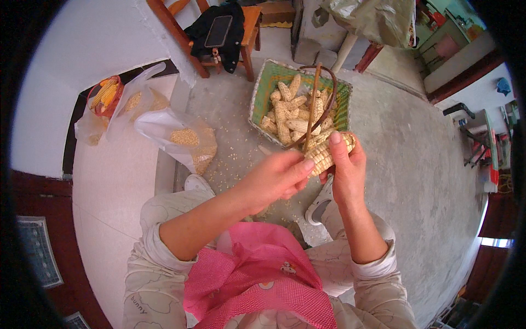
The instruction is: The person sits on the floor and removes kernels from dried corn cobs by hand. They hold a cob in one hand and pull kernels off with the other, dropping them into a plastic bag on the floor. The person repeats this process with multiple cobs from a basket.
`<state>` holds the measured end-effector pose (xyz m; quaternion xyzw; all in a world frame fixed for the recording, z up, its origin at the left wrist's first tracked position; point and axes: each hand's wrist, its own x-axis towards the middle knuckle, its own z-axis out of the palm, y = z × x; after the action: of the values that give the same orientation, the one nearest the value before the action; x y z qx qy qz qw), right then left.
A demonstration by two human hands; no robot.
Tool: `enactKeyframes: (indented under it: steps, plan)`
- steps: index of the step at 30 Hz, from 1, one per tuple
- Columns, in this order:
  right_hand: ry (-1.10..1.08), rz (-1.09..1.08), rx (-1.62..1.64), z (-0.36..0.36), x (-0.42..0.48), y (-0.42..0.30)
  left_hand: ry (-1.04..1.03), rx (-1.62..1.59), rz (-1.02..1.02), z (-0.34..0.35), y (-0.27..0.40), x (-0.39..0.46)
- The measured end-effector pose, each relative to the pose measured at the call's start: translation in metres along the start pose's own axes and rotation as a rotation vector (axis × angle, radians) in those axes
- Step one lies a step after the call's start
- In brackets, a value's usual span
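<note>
Between my two hands is a pale dried corn cob [322,158] with rows of kernels, held at a slant over the near edge of the basket. My left hand [283,174] grips its lower left end, thumb on the kernels. My right hand [347,168] is wrapped around the upper right end, thumb on top. Just beyond lies a green and yellow woven basket [259,98] with a brown hoop handle [335,90], holding several pale cobs [281,117]. A pink checked apron [263,283] covers my lap.
At left, a plastic bag of loose kernels [185,137] rests by a raised ledge [115,181]; behind it are more bags and a red basket [120,92] of yellow cobs. Kernels [234,156] are scattered on the concrete floor. A wooden chair [250,24] bears black clothing and a phone [218,31].
</note>
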<state>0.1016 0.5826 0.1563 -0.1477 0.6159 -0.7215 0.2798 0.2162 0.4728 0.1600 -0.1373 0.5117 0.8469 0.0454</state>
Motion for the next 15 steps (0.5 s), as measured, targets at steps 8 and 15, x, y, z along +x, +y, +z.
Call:
enactKeyframes:
  steps: [8, 15]
  plan:
    - [-0.010, 0.021, -0.029, -0.0013, -0.0015, -0.0027, -0.057, -0.098, -0.038, -0.0014, -0.0035, -0.0011]
    - [-0.027, 0.010, -0.045, -0.0021, -0.0019, -0.0022, -0.111, -0.142, -0.060, -0.0042, -0.0039, -0.0028]
